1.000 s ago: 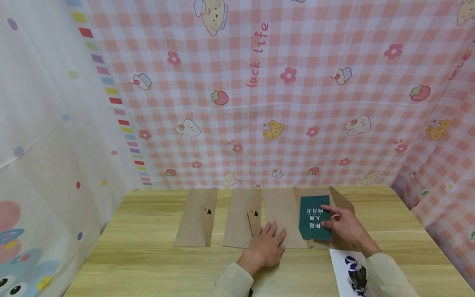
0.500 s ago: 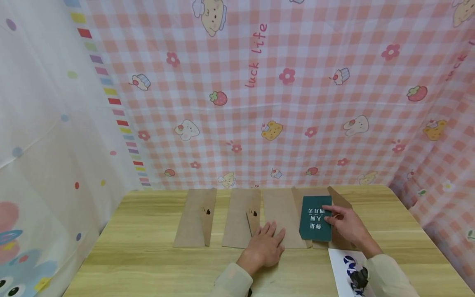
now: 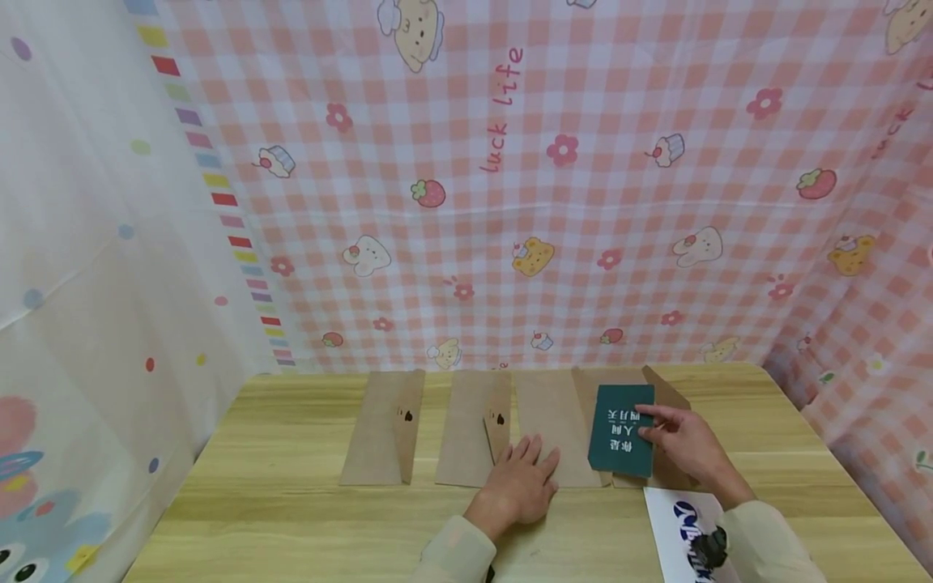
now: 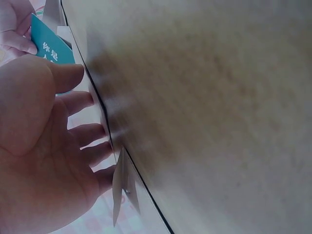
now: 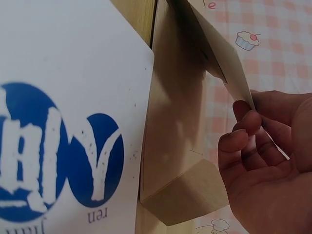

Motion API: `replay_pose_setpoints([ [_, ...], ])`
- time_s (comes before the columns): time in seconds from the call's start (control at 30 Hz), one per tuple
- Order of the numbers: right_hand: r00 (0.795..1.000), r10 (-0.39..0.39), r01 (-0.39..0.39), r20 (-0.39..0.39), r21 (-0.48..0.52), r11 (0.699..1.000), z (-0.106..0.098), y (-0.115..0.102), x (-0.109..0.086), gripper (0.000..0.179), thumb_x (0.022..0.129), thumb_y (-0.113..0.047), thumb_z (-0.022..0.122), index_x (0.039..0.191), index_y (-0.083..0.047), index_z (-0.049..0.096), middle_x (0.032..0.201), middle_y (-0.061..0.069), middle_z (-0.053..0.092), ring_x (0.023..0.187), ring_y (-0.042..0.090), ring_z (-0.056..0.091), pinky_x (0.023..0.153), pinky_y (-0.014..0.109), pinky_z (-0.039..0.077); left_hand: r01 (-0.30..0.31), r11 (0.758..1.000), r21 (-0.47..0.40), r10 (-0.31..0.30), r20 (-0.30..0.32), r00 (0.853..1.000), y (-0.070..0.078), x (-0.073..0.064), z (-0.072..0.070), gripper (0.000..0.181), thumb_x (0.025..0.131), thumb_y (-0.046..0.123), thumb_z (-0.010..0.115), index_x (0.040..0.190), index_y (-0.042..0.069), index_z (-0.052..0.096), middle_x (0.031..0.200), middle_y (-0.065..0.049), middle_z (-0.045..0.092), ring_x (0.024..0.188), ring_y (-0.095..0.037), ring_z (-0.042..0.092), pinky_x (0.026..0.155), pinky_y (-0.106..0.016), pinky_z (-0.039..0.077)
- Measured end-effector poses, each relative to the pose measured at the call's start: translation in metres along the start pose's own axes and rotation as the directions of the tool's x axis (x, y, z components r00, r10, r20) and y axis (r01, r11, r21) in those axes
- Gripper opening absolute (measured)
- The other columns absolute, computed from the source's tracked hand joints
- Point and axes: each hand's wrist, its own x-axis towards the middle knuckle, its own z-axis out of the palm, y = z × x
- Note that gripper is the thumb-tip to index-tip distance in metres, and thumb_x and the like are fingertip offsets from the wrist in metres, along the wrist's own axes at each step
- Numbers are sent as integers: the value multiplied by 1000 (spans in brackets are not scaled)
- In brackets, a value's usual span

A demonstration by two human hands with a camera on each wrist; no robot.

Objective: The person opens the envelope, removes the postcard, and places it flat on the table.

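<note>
My right hand (image 3: 685,445) pinches a dark green card (image 3: 619,445) with white printed characters by its right edge, thumb against fingers. The card is held over the rightmost brown paper envelope (image 3: 669,474), whose flap stands up on the right, and it hides much of that envelope. Seen from the right wrist, the card's pale back (image 5: 226,61) is tilted above the envelope. My left hand (image 3: 519,486) lies palm down with fingers spread, fingertips on the lower part of the neighbouring envelope (image 3: 547,405). In the left wrist view its fingers (image 4: 90,131) reach over the envelope's edge.
Two more brown envelopes, the far left one (image 3: 368,429) and the one beside it (image 3: 462,429), lie in the row, their flaps on the right side with small dark marks. A white card (image 3: 666,526) with blue print lies by my right wrist. A checked cloth (image 3: 466,243) hangs behind the table.
My right hand and the green card have shifted slightly to the right over the envelope. My left hand keeps its place.
</note>
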Motion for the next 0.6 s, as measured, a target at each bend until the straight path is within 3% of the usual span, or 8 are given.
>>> replay_pose_setpoints([
  [0.3, 999, 38, -38, 23, 3, 999, -3, 0, -3, 41, 98, -6, 60, 137, 1, 56, 102, 14, 61, 79, 22, 52, 54, 25, 43, 3, 1000, 25, -3, -4, 1000, 1, 0, 0, 51, 106, 40, 38, 156, 30, 32, 164, 0, 24, 152, -17, 19, 121, -41, 21],
  [0.6, 999, 10, -9, 32, -12, 1000, -4, -1, -5, 40, 98, -6, 60, 137, 3, 56, 101, 13, 62, 80, 22, 53, 55, 25, 44, 2, 1000, 29, -1, -14, 1000, 2, -1, 1, 51, 106, 39, 39, 156, 29, 33, 164, -1, 24, 151, -18, 21, 121, -41, 22],
])
